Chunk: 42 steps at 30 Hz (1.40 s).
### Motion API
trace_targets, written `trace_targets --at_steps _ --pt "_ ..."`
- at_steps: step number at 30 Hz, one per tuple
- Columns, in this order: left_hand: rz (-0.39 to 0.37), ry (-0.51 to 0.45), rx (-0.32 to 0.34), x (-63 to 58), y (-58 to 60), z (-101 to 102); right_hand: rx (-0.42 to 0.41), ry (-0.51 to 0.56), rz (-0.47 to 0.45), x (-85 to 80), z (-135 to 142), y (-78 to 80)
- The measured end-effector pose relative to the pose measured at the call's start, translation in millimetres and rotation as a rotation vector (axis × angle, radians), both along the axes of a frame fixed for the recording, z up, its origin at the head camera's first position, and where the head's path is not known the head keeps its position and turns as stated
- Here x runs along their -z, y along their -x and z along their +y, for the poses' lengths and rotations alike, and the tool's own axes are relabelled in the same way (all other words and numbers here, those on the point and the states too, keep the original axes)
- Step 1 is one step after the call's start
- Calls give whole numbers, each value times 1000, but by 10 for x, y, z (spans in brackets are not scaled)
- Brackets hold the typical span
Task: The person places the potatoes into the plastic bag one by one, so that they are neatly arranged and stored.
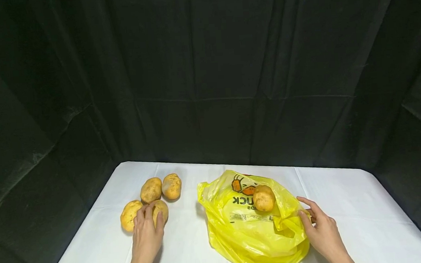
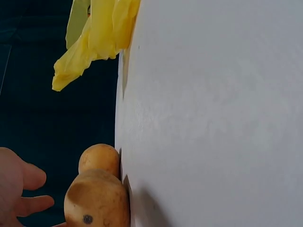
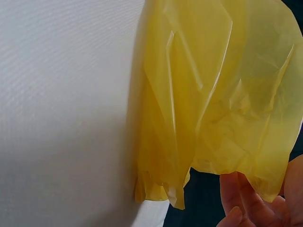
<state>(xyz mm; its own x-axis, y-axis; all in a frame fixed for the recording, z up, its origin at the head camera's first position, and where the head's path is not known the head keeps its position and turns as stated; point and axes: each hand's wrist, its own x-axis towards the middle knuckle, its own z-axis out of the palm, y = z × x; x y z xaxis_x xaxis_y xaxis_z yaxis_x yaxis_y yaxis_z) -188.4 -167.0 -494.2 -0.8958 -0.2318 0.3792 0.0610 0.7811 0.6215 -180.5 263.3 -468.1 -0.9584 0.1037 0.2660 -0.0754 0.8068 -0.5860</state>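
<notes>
One potato (image 1: 264,198) in yellow bag (image 1: 253,244); four others (image 1: 151,190) left outside, left hand (image 1: 146,233) spread among them; right hand (image 1: 321,229) pinches bag edge.

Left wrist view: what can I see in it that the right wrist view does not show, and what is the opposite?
Only the left wrist view shows the left hand, with thumb and fingers spread, and two potatoes: a nearer potato with a dark spot, partly covering a farther potato.
Only the right wrist view shows the right hand, which holds the bag's edge.
Both show part of the yellow bag, the white tabletop and the dark backdrop.
</notes>
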Motion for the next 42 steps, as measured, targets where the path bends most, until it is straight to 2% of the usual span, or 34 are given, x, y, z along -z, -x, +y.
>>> trace_targets --at_steps 9,15,25,33,42 --pt "1 63 -2 16 -12 -46 0 5 -2 -1 28 0" --pt "-20 84 -14 28 -53 -46 -1 15 -40 3 30 -25" --pt "97 50 2 45 -9 -66 11 11 -43 1 24 -21" --pt "3 6 13 30 17 -67 18 21 -60 1 21 -18" --pt "-52 -22 73 29 15 -52 3 8 10 23 32 -12"
